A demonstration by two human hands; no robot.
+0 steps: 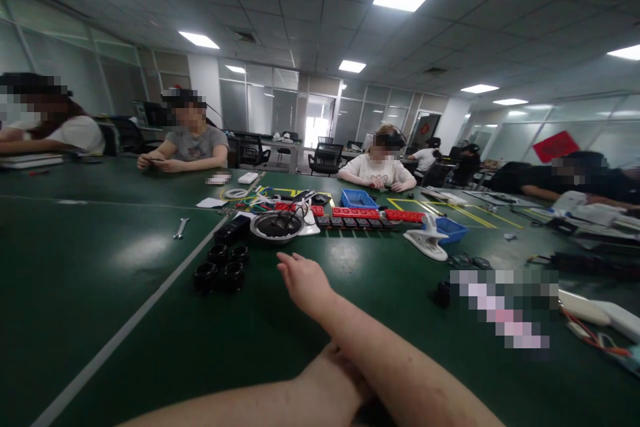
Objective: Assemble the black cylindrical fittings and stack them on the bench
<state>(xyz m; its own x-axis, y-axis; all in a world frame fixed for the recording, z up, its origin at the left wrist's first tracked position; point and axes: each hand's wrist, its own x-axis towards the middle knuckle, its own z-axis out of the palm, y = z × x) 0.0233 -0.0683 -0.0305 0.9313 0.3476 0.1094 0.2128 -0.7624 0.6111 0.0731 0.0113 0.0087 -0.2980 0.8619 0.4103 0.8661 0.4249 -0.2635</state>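
Observation:
My right hand (306,285) reaches over the green table, in front of a round metal bowl-like part (277,225) with dark contents. Its fingers point left and are slightly apart, with nothing seen between them. My left hand (340,373) lies low, crossed by my right forearm; its fingers are hidden. Left of my right hand stand several black ring-shaped parts (233,272). A black block (233,229) sits behind them.
Red strips (355,212), a black slotted strip (357,222), a blue tray (359,199) and cables lie farther back. A white clamp (427,238) is to the right, a wrench (181,228) to the left. Several people sit around the table (125,293).

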